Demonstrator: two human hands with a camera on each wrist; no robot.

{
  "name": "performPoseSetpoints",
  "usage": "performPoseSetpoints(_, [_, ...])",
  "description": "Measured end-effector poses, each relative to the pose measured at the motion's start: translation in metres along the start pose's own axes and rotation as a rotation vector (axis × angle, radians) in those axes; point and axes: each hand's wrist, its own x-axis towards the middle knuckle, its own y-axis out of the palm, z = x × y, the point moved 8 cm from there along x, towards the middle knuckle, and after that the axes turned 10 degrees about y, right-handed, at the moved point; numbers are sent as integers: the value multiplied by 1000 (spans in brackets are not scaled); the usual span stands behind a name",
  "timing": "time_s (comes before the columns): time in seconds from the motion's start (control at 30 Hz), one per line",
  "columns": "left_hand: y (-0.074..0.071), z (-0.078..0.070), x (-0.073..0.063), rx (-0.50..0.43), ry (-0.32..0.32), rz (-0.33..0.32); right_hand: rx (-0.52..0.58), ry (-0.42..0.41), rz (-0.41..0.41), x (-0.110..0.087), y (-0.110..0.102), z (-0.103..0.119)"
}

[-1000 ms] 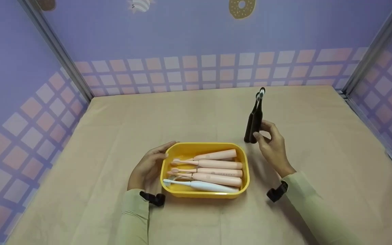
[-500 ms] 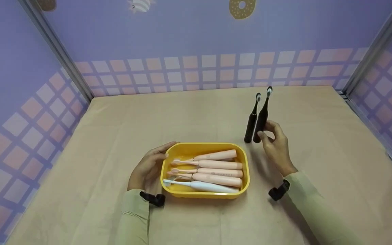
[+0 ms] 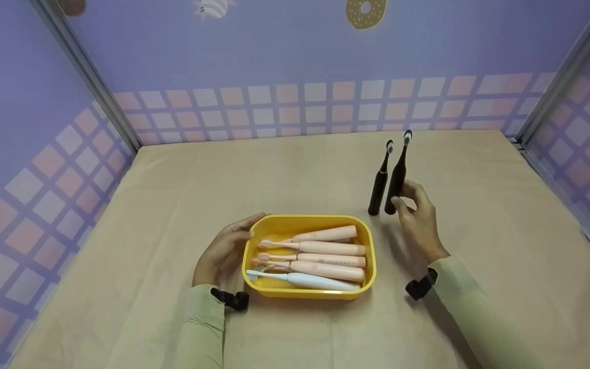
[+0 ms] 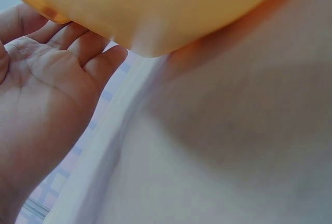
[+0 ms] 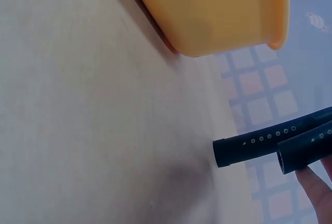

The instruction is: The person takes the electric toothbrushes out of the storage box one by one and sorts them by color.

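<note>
My right hand (image 3: 418, 221) pinches a black electric toothbrush (image 3: 396, 179) low on its handle, between thumb and fingers. That brush leans slightly right, head up; whether its base touches the table I cannot tell. Just left of it, a second black electric toothbrush (image 3: 378, 192) stands upright on the table, a narrow gap between them. The right wrist view catches both dark handles, the held one (image 5: 306, 148) nearer. My left hand (image 3: 223, 248) holds the left end of a yellow bin (image 3: 310, 293), thumb at the rim. Several pink electric toothbrushes (image 3: 331, 248) and a white one (image 3: 320, 281) lie inside.
A beige cloth (image 3: 197, 179) covers the table. Behind it rises a purple wall (image 3: 285, 51) with a checkered band, and similar panels flank both sides. Metal posts (image 3: 90, 77) run up at the back corners.
The two black toothbrushes stood close together with crossing heads; now they are apart. My right hand has shifted slightly right with its brush. The left hand and bin stay put.
</note>
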Motion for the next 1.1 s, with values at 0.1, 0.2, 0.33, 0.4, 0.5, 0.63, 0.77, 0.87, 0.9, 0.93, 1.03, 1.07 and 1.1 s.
performPoseSetpoints(0.1, [1,0,0,-8,-2,-5,-11,7,-6,4,0,-10])
performPoseSetpoints(0.2, [1,-1,0,-12,-3,-5,-35,14,-10,7,0,-14])
performPoseSetpoints(0.33, [1,-1,0,-16,-5,-12,-57,31,-15,10,0,-18])
performPoseSetpoints(0.4, [1,-1,0,-18,-6,-19,-59,34,-18,12,0,-19])
performPoseSetpoints(0.5, [1,-1,0,-8,1,-15,-67,34,-18,14,-1,-21])
performPoseSetpoints(0.63, [1,-1,0,-2,3,-12,-75,49,-11,17,-1,-22])
performPoseSetpoints(0.77, [1,-1,0,-18,-3,-17,-54,91,0,21,-2,-28])
performPoseSetpoints(0.87, [1,-1,0,-19,0,-10,-30,131,6,24,-2,-33])
performPoseSetpoints(0.9, [1,-1,0,-19,2,-12,-28,142,6,25,-2,-35])
performPoseSetpoints(0.93, [1,0,0,-19,3,-12,-23,152,6,26,-2,-36])
performPoseSetpoints(1.03, [0,0,0,-8,9,-5,-23,178,6,28,-2,-41])
performPoseSetpoints(1.07, [0,0,0,-9,9,-7,-28,183,8,29,-1,-42])
performPoseSetpoints(1.1, [0,0,0,-12,9,-6,-34,190,10,29,-1,-44])
